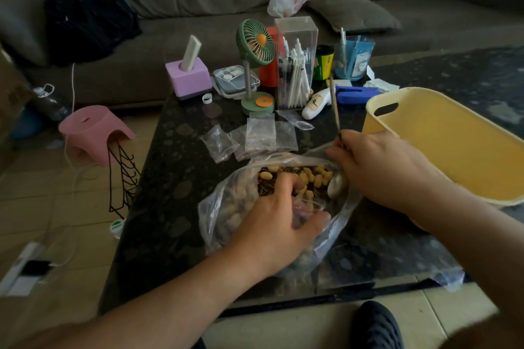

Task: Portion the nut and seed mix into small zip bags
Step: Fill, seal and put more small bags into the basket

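now keep your left hand (pixel 279 215) pinching the small zip bag (pixel 307 207) open while your right hand (pixel 377 167), fingers gripping the spoon (pixel 336 184), scoops the nut mix (pixel 295 176) slowly.

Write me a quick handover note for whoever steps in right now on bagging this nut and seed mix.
Left hand: inside the big clear bag, holding a small zip bag at the nut and seed mix.
Right hand: gripping a long-handled spoon, bowl down in the mix.
Empty zip bags lie on the table just beyond the big bag.
Yellow tub sits to the right; contents not visible.
Done: no filled bags visible.
Left: fill and seal the small bag in hand, then the rest.
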Tool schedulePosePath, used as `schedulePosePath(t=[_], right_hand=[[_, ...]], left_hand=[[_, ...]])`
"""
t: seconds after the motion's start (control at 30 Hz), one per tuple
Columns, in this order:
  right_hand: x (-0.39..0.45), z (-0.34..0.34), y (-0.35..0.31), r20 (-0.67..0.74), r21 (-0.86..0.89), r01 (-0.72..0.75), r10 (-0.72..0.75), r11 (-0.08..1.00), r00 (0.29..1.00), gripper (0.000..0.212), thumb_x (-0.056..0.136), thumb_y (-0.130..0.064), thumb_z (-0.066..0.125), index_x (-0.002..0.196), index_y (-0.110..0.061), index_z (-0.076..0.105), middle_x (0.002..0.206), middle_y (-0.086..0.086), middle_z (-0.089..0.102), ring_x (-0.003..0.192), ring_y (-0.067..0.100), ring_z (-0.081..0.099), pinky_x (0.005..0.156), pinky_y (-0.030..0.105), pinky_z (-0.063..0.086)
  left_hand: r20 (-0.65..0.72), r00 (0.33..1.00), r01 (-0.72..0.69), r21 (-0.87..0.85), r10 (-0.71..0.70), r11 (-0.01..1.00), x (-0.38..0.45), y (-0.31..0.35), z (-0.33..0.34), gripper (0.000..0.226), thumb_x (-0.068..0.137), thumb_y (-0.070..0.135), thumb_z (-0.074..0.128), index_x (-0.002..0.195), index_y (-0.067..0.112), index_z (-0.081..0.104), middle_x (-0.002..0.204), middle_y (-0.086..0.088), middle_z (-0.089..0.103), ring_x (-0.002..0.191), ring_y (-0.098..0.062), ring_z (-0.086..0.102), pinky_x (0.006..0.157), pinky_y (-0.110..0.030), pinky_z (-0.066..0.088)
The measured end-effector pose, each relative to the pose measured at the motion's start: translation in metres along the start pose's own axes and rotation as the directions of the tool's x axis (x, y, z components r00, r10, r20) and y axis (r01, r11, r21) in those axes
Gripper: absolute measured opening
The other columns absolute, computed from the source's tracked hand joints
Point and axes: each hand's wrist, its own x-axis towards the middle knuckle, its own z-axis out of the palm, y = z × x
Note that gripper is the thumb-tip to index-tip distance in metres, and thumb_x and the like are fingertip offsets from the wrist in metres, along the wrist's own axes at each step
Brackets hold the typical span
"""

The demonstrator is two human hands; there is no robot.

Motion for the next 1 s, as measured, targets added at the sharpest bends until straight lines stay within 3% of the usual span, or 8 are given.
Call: schedulePosePath(t=[0.13, 0.23, 0.33, 0.43, 0.57, 0.67, 0.77, 1.0], right_hand=[[0.003, 0.011, 0.006, -0.024, 0.089, -0.008, 0.01, 0.996, 1.0, 0.026, 0.106, -0.05, 0.045, 0.097, -0.03, 0.059, 0.075, -0.008, 0.062, 0.067, 0.01, 0.06, 0.059, 0.035, 0.051], [0.002, 0.02, 0.011, -0.075, 0.244, 0.021, -0.003, 0.969, 0.997, 0.02, 0.106, -0.042, 0.049, 0.102, -0.029, 0.063, 0.078, -0.009, 0.065, 0.069, 0.004, 0.061, 0.059, 0.026, 0.049], [-0.001, 0.027, 0.011, -0.111, 0.263, 0.067, -0.038, 0.962, 0.993, 0.017, 0.107, -0.036, 0.049, 0.103, -0.028, 0.063, 0.083, -0.013, 0.063, 0.074, 0.0, 0.059, 0.06, 0.015, 0.04], [-0.003, 0.031, 0.011, -0.083, 0.277, 0.088, -0.067, 0.957, 0.994, 0.017, 0.107, -0.034, 0.048, 0.096, -0.03, 0.06, 0.084, -0.014, 0.062, 0.076, 0.001, 0.059, 0.061, 0.014, 0.04], [-0.004, 0.03, 0.013, -0.029, 0.433, 0.004, 0.009, 0.901, 1.0, 0.021, 0.108, -0.031, 0.049, 0.089, -0.033, 0.059, 0.083, -0.011, 0.065, 0.078, -0.009, 0.06, 0.063, 0.006, 0.042], [-0.003, 0.027, 0.017, -0.052, 0.444, -0.03, 0.059, 0.895, 0.997, 0.021, 0.109, -0.033, 0.048, 0.091, -0.033, 0.059, 0.083, -0.011, 0.064, 0.078, -0.009, 0.058, 0.062, 0.007, 0.042], [-0.004, 0.025, 0.015, -0.03, 0.435, -0.026, 0.043, 0.9, 0.999, 0.024, 0.109, -0.033, 0.047, 0.088, -0.033, 0.058, 0.084, -0.011, 0.064, 0.077, -0.007, 0.058, 0.061, 0.011, 0.041], [-0.008, 0.041, 0.0, -0.037, 0.439, 0.006, 0.011, 0.898, 0.999, 0.02, 0.108, -0.037, 0.05, 0.09, -0.032, 0.059, 0.08, -0.008, 0.068, 0.077, -0.004, 0.062, 0.064, 0.012, 0.048]], left_hand=[[-0.096, 0.995, -0.006, -0.009, 0.005, 1.0, 0.007, 0.002, -0.013, 0.047, 0.091, 0.061, 0.066, 0.123, 0.044, 0.036, 0.106, 0.017, 0.07, 0.095, 0.007, 0.067, 0.075, -0.017, 0.057], [-0.147, 0.987, -0.043, 0.101, 0.057, 0.994, 0.015, -0.004, -0.029, 0.049, 0.089, 0.064, 0.062, 0.123, 0.043, 0.034, 0.103, 0.014, 0.072, 0.084, 0.005, 0.066, 0.065, -0.011, 0.05], [-0.16, 0.979, -0.084, 0.254, 0.128, 0.963, 0.021, -0.013, -0.04, 0.054, 0.09, 0.061, 0.067, 0.129, 0.04, 0.036, 0.109, 0.012, 0.072, 0.091, -0.003, 0.069, 0.071, -0.026, 0.06], [-0.137, 0.977, -0.113, 0.323, 0.165, 0.94, 0.025, -0.022, -0.042, 0.051, 0.09, 0.058, 0.072, 0.129, 0.041, 0.044, 0.114, 0.015, 0.07, 0.101, -0.006, 0.068, 0.078, -0.034, 0.062], [-0.124, 0.974, -0.145, 0.29, 0.188, 0.946, 0.027, -0.033, -0.037, 0.032, 0.088, 0.053, 0.075, 0.111, 0.039, 0.059, 0.112, 0.019, 0.064, 0.104, -0.003, 0.061, 0.084, -0.032, 0.058], [-0.134, 0.974, -0.141, 0.271, 0.183, 0.952, 0.028, -0.036, -0.035, 0.023, 0.087, 0.05, 0.078, 0.099, 0.04, 0.061, 0.112, 0.022, 0.06, 0.103, 0.003, 0.056, 0.086, -0.018, 0.05], [-0.136, 0.979, -0.118, 0.241, 0.154, 0.963, 0.027, -0.036, -0.033, 0.024, 0.085, 0.046, 0.082, 0.099, 0.038, 0.064, 0.109, 0.024, 0.06, 0.103, 0.009, 0.054, 0.084, -0.004, 0.04], [-0.166, 0.985, -0.035, 0.079, 0.048, 0.996, 0.025, -0.042, -0.026, 0.033, 0.084, 0.041, 0.087, 0.111, 0.041, 0.067, 0.107, 0.02, 0.069, 0.097, 0.005, 0.066, 0.079, -0.013, 0.052]])
